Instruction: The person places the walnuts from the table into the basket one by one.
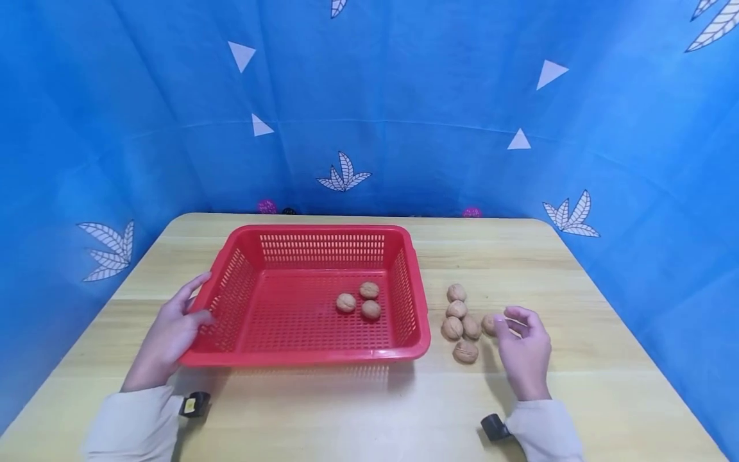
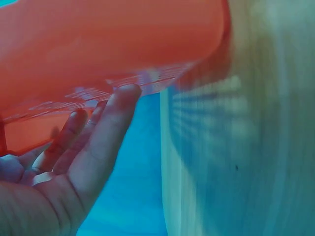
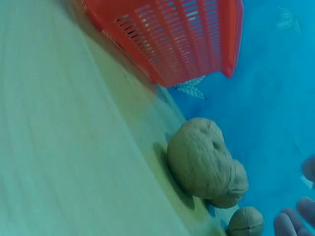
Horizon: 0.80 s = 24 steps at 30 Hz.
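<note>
My left hand (image 1: 167,327) grips the left rim of a red plastic basket (image 1: 306,358), with a fingertip reaching over the edge. In the left wrist view the basket's wall (image 2: 113,39) fills the top, and the digits touch its slotted part. Three walnuts (image 1: 371,310) lie inside, right of centre. My right hand (image 1: 525,353) hovers over the table beside a lone walnut (image 1: 488,325), its thumb overlapping it. The right wrist view shows the fingers (image 3: 284,225) spread, a gap away from the walnut (image 3: 246,222). Several more walnuts (image 1: 453,328) cluster between basket and right hand.
A pale wood-grain table (image 1: 369,410) carries everything. Behind and at both sides hangs a blue cloth (image 1: 404,90) printed with white leaves and triangles. A black wrist camera (image 1: 195,404) sits at the left sleeve, another wrist camera (image 1: 494,427) at the right.
</note>
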Available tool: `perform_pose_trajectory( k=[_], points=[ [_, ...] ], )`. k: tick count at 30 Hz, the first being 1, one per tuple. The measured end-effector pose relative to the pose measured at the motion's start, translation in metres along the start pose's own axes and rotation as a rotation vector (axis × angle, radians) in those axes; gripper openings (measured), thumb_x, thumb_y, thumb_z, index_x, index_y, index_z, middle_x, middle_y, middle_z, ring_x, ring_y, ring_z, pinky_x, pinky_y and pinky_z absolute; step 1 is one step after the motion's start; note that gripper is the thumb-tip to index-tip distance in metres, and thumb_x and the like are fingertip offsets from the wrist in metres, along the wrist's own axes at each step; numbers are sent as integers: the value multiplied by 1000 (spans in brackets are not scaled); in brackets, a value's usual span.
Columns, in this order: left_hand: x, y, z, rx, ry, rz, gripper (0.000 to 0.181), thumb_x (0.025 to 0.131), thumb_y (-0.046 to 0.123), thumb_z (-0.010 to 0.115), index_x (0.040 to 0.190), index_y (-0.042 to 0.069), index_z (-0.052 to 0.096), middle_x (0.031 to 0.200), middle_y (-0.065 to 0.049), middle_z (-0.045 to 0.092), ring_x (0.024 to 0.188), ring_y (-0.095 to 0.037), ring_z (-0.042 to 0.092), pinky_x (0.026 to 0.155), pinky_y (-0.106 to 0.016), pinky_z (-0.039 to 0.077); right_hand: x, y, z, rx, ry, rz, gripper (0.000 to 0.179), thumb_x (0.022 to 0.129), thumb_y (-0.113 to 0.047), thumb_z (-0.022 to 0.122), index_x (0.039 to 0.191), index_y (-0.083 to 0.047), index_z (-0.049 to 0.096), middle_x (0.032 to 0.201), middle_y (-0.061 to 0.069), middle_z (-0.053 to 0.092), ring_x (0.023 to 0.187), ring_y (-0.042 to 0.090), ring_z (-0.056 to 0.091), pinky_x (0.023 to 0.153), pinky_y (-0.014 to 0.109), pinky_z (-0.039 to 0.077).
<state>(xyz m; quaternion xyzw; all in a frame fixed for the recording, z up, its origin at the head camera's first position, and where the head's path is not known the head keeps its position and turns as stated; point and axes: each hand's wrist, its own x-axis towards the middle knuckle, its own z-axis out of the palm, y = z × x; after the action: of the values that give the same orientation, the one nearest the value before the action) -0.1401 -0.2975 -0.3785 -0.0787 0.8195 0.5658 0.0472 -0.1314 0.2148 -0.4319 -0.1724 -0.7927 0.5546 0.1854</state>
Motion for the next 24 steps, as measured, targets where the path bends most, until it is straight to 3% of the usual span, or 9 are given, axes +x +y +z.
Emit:
perform_pose_trajectory(
  k=[4,10,14,18,21,24],
  points=[
    [5,3,4,-7,-12,4,82,93,8,56,158,26,7,147,-26,31,113,-37,53,75,-40,58,1,9,-5,-39,26,10,35,95,-19,62,123,0,54,122,14,58,101,12,55,77,9,44],
    [7,3,1,-21,-26,11,80,95,6,53,157,27,7,146,-26,31,100,-21,59,76,-39,57,1,16,-4,-19,6,-2,37,94,-15,64,123,5,52,124,18,55,102,15,55,78,6,44],
    [6,0,-1,-26,-41,-1,82,95,7,54,157,29,6,147,-26,29,109,-29,55,76,-40,57,3,17,-1,-21,17,-36,33,92,-9,64,120,6,54,122,19,57,98,10,55,78,5,44],
    [4,-3,-4,-17,-60,-10,82,95,7,53,157,30,4,147,-26,27,112,-34,51,74,-40,58,4,19,0,-40,-10,-34,35,91,-9,65,121,6,53,123,22,58,104,24,60,76,3,42],
    [4,-3,-5,-13,-69,-4,82,96,7,53,157,30,3,146,-27,27,104,-25,56,74,-41,58,4,19,0,-65,-39,-25,39,91,-13,67,123,5,53,123,25,58,109,36,59,75,3,41],
    [4,-3,-5,-14,-67,-5,82,96,7,53,157,30,3,147,-27,27,98,-18,58,75,-41,58,5,19,0,-101,-65,-22,40,90,-14,69,123,4,54,122,27,59,110,37,59,80,9,46]
  ],
)
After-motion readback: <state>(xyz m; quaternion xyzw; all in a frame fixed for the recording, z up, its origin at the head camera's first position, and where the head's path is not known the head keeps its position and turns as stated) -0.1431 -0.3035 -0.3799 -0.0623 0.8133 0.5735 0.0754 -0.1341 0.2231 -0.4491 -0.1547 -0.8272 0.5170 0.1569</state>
